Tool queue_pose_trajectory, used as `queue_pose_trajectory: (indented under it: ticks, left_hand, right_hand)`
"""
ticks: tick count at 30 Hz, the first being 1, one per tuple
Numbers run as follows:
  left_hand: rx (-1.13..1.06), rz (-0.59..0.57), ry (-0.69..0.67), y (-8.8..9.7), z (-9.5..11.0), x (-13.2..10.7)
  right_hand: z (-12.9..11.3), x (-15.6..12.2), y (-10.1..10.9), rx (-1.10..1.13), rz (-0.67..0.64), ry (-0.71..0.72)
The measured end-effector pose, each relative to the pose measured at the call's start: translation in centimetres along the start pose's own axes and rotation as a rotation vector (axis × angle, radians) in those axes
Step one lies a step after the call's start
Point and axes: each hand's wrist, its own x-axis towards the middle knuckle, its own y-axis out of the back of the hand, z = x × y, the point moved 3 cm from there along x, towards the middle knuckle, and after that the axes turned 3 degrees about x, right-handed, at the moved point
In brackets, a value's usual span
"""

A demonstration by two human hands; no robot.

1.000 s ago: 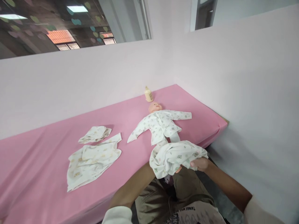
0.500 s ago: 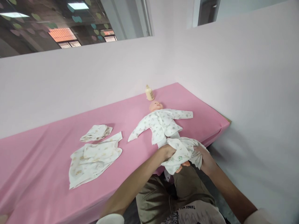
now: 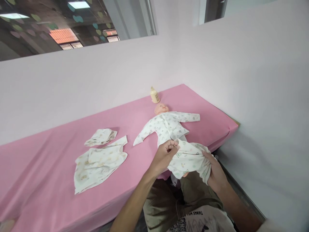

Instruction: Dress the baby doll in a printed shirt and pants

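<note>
Midway, gripping the bunched baby trousers (image 3: pixel 190 158) at lower centre with left hand (image 3: pixel 164 156) and right hand (image 3: pixel 216 174) both clenched, over the legs of the already shirted doll (image 3: pixel 166 124), seemingly not yet up at the waist, with one foot (image 3: pixel 185 174) bare below.

Soft matt cloth pants (image 3: pixel 190 158) are hanging bunched between the fingers (image 3: pixel 169 145). Beyond them, a smooth plastic doll (image 3: pixel 161 109) is lying on a matt sheet (image 3: pixel 48 167).

Both forearms reach forward, bare, angling in toward each other; left hand (image 3: pixel 164 157) curled, thumb and fingertips pinched tight; right hand (image 3: pixel 216 174) near it, fingers clenched, wrists slightly bent
</note>
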Motion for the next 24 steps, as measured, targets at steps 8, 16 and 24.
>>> queue_pose_trajectory:
  ticks: [8,16,24]
  left_hand:
    - [0.159,-0.353,-0.152,-2.5,0.5,-1.1]
    - [0.442,-0.065,-0.209,-1.0,-0.8,0.6]
    - [1.267,-0.242,-0.433,-2.1,-0.6,6.3]
  right_hand:
    - [3.3,-1.1,0.2,0.058,-0.117,-0.225]
    - [2.8,-1.8,-1.3,0.087,-0.093,-0.109]
    - [5.4,-3.1,-1.3,-0.020,-0.079,-0.204]
